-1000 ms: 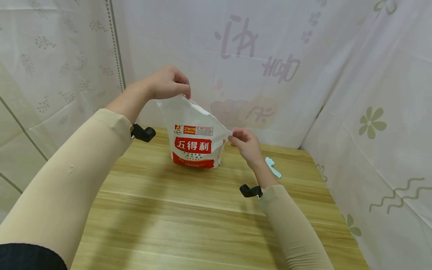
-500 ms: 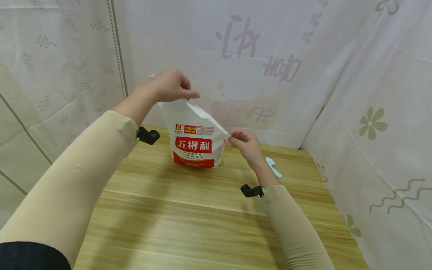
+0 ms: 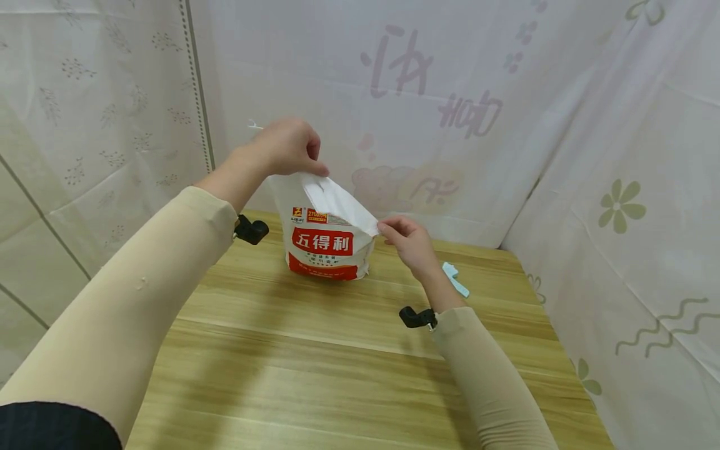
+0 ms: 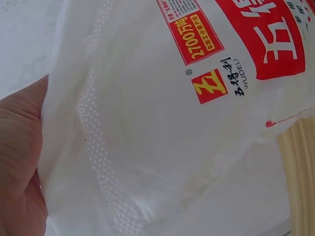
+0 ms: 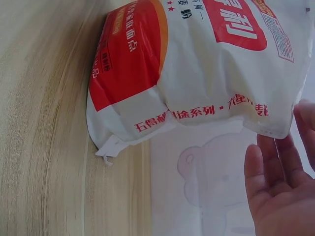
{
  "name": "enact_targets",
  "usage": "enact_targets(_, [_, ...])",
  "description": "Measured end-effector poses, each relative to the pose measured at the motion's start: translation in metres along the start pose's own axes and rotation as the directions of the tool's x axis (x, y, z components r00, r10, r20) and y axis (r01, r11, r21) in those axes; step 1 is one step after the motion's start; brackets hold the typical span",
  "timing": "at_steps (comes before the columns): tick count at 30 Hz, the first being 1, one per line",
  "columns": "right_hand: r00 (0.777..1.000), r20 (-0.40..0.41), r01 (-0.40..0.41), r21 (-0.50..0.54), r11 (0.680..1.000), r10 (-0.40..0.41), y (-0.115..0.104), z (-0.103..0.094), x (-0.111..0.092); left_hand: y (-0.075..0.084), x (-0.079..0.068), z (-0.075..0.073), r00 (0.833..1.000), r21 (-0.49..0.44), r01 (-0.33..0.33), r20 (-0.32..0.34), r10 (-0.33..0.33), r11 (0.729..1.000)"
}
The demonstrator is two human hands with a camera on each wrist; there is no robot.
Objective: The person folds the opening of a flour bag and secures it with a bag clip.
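Note:
A white flour bag (image 3: 322,240) with red printing stands upright on the wooden table. Its top edge is folded forward as a flap (image 3: 340,201) that covers part of the small print. My left hand (image 3: 291,147) pinches the bag's top at the left, above the logo; in the left wrist view the thumb of that hand (image 4: 22,157) lies at the bag's edge. My right hand (image 3: 413,245) pinches the upper right corner. In the right wrist view, fingers of the right hand (image 5: 283,187) go behind that corner, with the thumb in front.
A light blue, narrow plastic piece (image 3: 455,279) lies on the table (image 3: 337,375) just right of my right wrist. Patterned white curtains (image 3: 439,137) hang behind the table and along both sides. Each wrist carries a small black camera (image 3: 418,317).
The bag's top edge has been folded forward and down, so its flap now overlaps the print. My left hand has moved slightly right and down; the right hand has stayed nearly in place.

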State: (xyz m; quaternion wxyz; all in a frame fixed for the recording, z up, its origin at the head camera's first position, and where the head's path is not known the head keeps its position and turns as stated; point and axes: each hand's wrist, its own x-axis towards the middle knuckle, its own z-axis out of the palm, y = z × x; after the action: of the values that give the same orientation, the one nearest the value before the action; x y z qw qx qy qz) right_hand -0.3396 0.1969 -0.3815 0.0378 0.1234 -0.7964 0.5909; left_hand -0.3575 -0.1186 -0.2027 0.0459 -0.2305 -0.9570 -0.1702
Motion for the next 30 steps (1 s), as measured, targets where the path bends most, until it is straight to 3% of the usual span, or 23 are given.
enact_targets(7, [1.000, -0.031, 0.004, -0.012, 1.000, -0.005, -0.0003, 0.0055, 0.0028, -0.0014, -0.0002, 0.0021, 1.000, 0.073, -0.023, 0.016, 0.022, 0.997])
enact_targets(12, [1.000, -0.010, -0.021, -0.048, 0.999, 0.020, -0.0016, 0.0070, 0.0064, -0.0008, 0.0000, 0.0036, 0.998, 0.149, -0.012, 0.068, 0.002, 0.989])
enact_targets(18, [0.998, 0.009, -0.065, -0.110, 0.992, 0.066, -0.0059, 0.0068, 0.0069, 0.0017, 0.0015, 0.0045, 0.994, 0.227, -0.046, 0.111, 0.021, 0.973])
enact_targets(30, [0.997, -0.049, -0.063, -0.211, 0.976, 0.054, -0.0064, 0.0096, 0.0082, 0.0012, -0.0001, 0.0080, 0.996, 0.185, -0.042, 0.086, 0.026, 0.982])
